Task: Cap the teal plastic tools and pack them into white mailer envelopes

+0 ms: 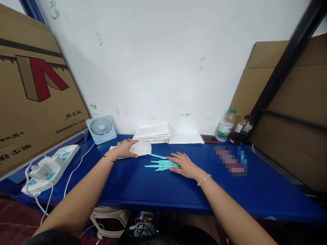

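Note:
My left hand [125, 149] spans a flat white packet [141, 148] on the blue table, its fingers at the far side and its thumb near the close edge. Part of the packet is hidden under the palm. Right of it lies a loose fan of thin turquoise sticks [162, 165], with pointed ends toward the left. Over their right ends rests my right hand [184, 165], fingers spread and palm down, touching them. How far the sticks reach beneath it is hidden.
Against the wall lie a stack of white packets [152, 132] and a flat white piece [186, 138]. A phone [209, 139], a clear bottle [226, 127] and a dark bottle [240, 131] are at right. Leftward are a small fan [101, 129] and a power strip [52, 166] with cables.

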Tool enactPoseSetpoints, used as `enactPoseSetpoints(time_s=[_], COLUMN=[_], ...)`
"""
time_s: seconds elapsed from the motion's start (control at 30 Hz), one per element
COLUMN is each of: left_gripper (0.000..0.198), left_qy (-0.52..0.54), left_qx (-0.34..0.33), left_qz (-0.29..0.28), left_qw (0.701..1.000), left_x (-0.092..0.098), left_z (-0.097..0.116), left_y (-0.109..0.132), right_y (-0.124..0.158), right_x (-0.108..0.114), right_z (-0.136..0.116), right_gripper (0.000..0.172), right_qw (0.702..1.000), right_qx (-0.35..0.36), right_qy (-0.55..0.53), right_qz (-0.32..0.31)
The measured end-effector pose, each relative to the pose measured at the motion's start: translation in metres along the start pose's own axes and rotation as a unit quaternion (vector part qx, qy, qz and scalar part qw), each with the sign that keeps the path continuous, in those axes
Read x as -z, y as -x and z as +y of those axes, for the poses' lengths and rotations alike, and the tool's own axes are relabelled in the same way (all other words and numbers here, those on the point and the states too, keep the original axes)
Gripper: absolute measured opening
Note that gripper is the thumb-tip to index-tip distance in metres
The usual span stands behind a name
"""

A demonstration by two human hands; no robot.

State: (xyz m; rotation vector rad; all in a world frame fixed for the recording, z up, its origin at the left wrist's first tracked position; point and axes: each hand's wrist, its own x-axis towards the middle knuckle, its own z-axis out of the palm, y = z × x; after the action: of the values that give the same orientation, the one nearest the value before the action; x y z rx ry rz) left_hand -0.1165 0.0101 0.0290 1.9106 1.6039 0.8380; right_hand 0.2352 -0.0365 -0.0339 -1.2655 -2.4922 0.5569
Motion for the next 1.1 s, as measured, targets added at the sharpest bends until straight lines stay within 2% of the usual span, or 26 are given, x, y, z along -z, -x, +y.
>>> enactPoseSetpoints(time_s=[0.1,0.17,0.27,0.37,0.5,0.63,0.73,0.83,0.97,1.03,1.1], left_gripper=[0.035,0.029,0.021,0.019,0.004,0.01,0.012,0.011,0.021,0.021,0.02], left_qy=[0.056,0.063,0.076,0.085,0.001,-0.119,-0.174,-0.202,-0.208,-0.191,-0.168], left_qx=[-0.101,-0.14,-0.134,-0.111,-0.131,-0.149,-0.137,-0.136,-0.167,-0.182,-0.199], left_qz=[-0.052,-0.091,-0.115,-0.107,-0.1,-0.109,-0.089,-0.053,-0.003,-0.022,-0.065], left_qw=[0.992,0.984,0.981,0.984,0.986,0.976,0.971,0.968,0.964,0.964,0.963], left_x=[-0.04,-0.068,-0.1,-0.116,-0.125,-0.128,-0.128,-0.128,-0.129,-0.129,-0.128], left_z=[0.018,0.027,0.034,0.039,0.044,0.046,0.043,0.038,0.037,0.04,0.045], left_y=[-0.006,-0.014,-0.028,-0.038,-0.041,-0.043,-0.046,-0.047,-0.042,-0.037,-0.031], right_y=[-0.007,-0.018,-0.036,-0.048,-0.058,-0.062,-0.058,-0.051,-0.045,-0.045,-0.046], right_x=[0.013,0.025,0.038,0.037,0.02,0.013,0.018,0.024,0.027,0.028,0.028], right_z=[0.005,0.011,0.022,0.03,0.035,0.045,0.058,0.064,0.051,0.04,0.032], right_gripper=[0.051,0.042,0.03,0.028,0.029,0.025,0.024,0.024,0.017,0.015,0.015], right_qw=[0.995,0.989,0.989,0.986,0.966,0.953,0.955,0.967,0.986,0.994,0.998], right_qx=[-0.034,-0.044,-0.033,-0.052,-0.076,-0.087,-0.115,-0.141,-0.078,-0.048,-0.036], right_qy=[-0.021,-0.028,-0.042,-0.097,-0.223,-0.265,-0.239,-0.162,-0.035,-0.015,-0.006], right_qz=[0.088,0.136,0.139,0.127,0.101,0.118,0.13,0.139,0.145,0.101,0.055])
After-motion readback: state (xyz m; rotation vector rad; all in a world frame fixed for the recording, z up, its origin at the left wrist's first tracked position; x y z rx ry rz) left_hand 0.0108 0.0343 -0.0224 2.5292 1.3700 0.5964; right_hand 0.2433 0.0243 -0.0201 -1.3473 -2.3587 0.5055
